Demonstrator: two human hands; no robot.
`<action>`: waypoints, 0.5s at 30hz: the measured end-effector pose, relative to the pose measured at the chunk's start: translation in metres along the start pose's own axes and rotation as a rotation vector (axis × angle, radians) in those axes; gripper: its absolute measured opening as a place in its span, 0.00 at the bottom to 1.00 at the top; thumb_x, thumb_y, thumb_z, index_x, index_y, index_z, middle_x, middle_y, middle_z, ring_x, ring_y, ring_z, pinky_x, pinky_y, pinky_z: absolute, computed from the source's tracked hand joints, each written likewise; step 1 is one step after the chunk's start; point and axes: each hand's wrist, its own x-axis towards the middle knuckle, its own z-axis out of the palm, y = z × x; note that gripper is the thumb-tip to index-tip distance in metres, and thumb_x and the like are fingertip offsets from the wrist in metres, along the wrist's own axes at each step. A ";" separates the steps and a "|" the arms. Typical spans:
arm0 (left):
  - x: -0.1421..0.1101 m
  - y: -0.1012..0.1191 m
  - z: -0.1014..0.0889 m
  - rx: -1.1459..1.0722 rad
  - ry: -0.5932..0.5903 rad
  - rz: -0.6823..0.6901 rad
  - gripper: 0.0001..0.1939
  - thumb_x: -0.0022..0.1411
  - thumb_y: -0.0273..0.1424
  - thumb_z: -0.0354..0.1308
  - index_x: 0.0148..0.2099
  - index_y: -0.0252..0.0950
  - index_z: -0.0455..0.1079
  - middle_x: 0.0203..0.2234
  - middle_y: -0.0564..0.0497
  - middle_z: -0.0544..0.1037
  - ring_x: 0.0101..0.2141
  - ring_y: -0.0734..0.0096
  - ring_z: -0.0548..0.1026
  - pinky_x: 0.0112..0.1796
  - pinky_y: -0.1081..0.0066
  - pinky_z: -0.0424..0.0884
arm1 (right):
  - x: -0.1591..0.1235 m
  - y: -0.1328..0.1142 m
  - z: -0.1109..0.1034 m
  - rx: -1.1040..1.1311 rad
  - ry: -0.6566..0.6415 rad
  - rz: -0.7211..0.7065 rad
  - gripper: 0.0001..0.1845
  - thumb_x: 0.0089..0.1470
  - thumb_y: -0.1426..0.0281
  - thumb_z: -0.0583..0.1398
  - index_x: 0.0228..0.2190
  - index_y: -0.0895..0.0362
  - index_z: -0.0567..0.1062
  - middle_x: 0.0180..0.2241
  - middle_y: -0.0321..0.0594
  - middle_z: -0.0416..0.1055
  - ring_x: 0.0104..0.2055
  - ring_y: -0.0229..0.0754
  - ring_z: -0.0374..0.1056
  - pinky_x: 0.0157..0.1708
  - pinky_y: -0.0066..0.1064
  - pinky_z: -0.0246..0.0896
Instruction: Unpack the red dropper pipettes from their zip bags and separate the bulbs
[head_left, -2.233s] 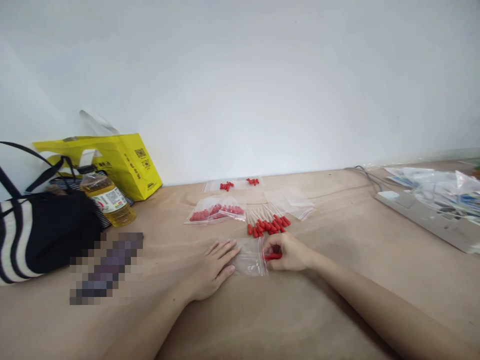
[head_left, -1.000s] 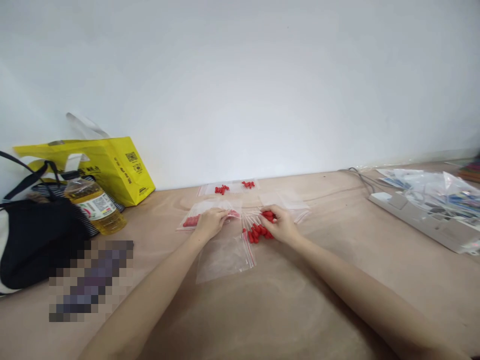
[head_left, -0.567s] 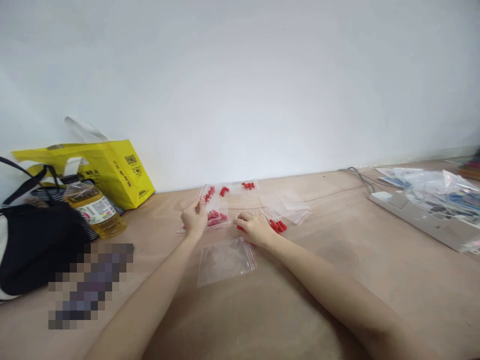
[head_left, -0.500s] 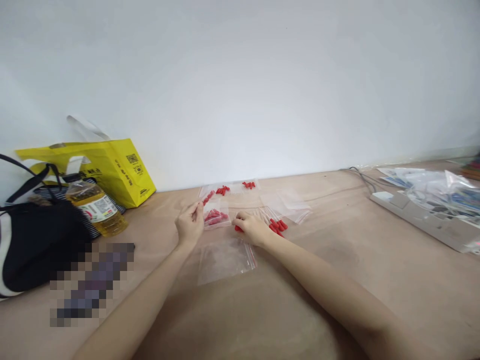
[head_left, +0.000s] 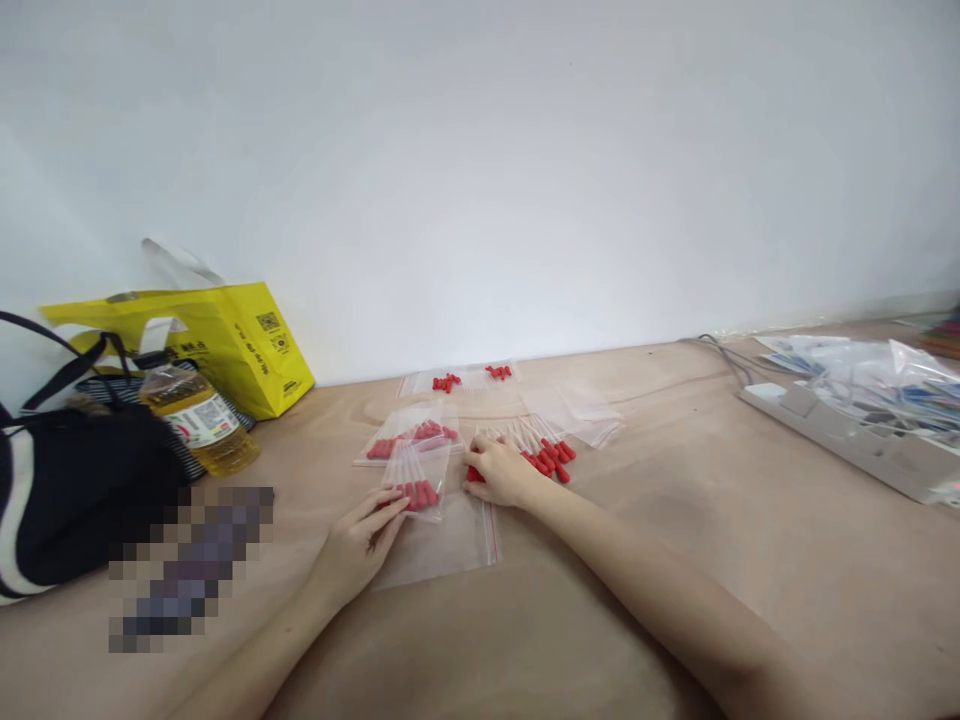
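Now: flat bag (head_left: 454, 562); across its eleven-o'clock edge, the filled bag (head_left: 427, 475), newly lowered, so seemingly brought in for handling, lightly pinched by the left hand (head_left: 358, 538); at one o'clock, the right hand (head_left: 504, 472), curled closed over sticks (head_left: 474, 474).

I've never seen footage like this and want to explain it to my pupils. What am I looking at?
There is no machine: these are a person's bare hands, seen from a camera worn on that person's head, looking forward and down. On the brown tabletop lie clear bags and loose red-tipped sticks. The left hand has its fingers on a small bag of such sticks, which overlaps a flat bag. The right hand curls over the loose ones; its hold is partly hidden. Leftward are a yellow carrier bag and a bottle.
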 end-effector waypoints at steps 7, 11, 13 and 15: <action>0.000 0.004 0.000 -0.058 -0.090 -0.043 0.13 0.59 0.34 0.47 0.41 0.38 0.71 0.38 0.48 0.75 0.38 0.69 0.74 0.41 0.68 0.71 | -0.006 0.003 -0.012 0.016 0.022 0.018 0.21 0.49 0.54 0.54 0.37 0.56 0.71 0.37 0.45 0.67 0.40 0.46 0.61 0.38 0.38 0.44; 0.000 0.004 0.000 -0.065 -0.107 -0.051 0.13 0.59 0.33 0.47 0.41 0.37 0.71 0.38 0.47 0.75 0.39 0.69 0.73 0.41 0.68 0.71 | -0.024 -0.003 -0.021 0.085 0.097 0.027 0.20 0.50 0.53 0.53 0.33 0.55 0.72 0.34 0.42 0.69 0.38 0.43 0.61 0.37 0.36 0.43; 0.000 0.003 0.001 -0.065 -0.098 -0.056 0.13 0.59 0.33 0.47 0.40 0.37 0.71 0.37 0.47 0.75 0.38 0.69 0.74 0.40 0.69 0.71 | -0.037 -0.010 -0.023 0.110 0.121 0.091 0.21 0.47 0.51 0.54 0.28 0.56 0.73 0.30 0.40 0.70 0.36 0.43 0.62 0.38 0.37 0.43; 0.000 0.003 0.002 -0.069 -0.092 -0.061 0.13 0.59 0.33 0.47 0.39 0.37 0.72 0.36 0.47 0.75 0.37 0.69 0.74 0.39 0.69 0.71 | -0.049 -0.019 -0.023 0.116 0.129 0.210 0.24 0.43 0.47 0.55 0.23 0.57 0.72 0.27 0.42 0.71 0.34 0.44 0.62 0.38 0.38 0.43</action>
